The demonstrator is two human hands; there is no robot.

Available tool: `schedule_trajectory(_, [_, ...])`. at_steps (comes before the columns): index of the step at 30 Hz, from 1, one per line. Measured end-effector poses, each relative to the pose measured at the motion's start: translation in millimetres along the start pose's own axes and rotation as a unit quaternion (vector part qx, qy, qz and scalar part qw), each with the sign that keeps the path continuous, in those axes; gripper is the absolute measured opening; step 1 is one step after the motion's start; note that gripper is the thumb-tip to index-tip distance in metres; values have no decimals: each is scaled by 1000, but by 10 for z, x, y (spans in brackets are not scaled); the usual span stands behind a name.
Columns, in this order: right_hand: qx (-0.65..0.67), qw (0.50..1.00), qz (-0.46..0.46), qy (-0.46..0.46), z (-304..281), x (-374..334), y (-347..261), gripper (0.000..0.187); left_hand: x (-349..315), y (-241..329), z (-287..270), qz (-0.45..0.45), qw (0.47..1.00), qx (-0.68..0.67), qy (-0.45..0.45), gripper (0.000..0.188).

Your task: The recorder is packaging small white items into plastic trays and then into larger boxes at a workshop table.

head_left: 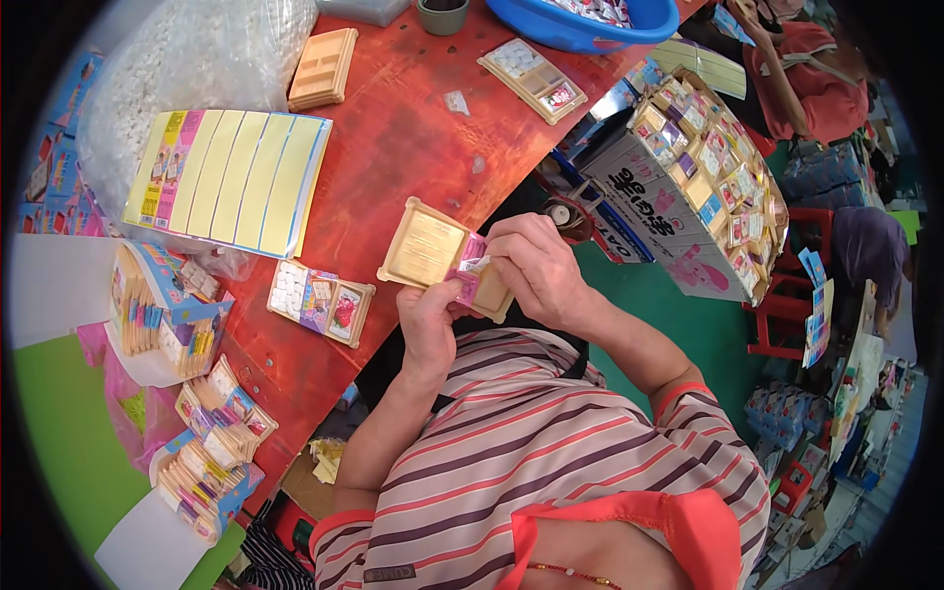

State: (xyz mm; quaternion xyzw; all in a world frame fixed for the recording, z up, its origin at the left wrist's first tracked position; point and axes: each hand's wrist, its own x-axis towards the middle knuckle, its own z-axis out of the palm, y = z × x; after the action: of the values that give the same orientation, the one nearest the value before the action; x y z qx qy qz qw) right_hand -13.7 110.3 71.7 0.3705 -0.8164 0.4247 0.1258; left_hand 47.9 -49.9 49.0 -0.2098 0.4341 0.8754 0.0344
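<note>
A tan plastic tray (pixel 423 246) is held tilted over the table's near edge, its bare side facing up. My left hand (pixel 430 329) is closed round the lower edge, thumb on top. Across the tray's middle runs a pink label band (pixel 470 288). My right hand (pixel 539 264) pinches a whitish end of that band, fingers pressed together. The right fingers cover part of the tray. To the left on the table lies a filled tray (pixel 322 303) with white pieces, a colourful band and a red-printed packet.
The red table (pixel 403 118) bears a label sheet stack (pixel 236 182), a bag of white pieces (pixel 187 88), empty trays (pixel 323 69), another filled tray (pixel 532 81) and a blue basin (pixel 590 29). A carton of filled trays (pixel 678 197) stands right; packed trays (pixel 162 305) stand left.
</note>
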Motion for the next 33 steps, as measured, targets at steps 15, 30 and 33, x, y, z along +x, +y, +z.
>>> schedule_trajectory(15, [-123,990,-43,50,137,-244,-87,28,-78,-122,53,-37,998,-46,-20,30])
schedule_trajectory(30, [-201,971,-121,-34,159,-232,-233,37,49,33,-33,-49,987,-118,-95,28])
schedule_trajectory(33, [-193,974,-115,-28,184,-262,-280,38,74,-27,-55,-50,987,-142,-51,28])
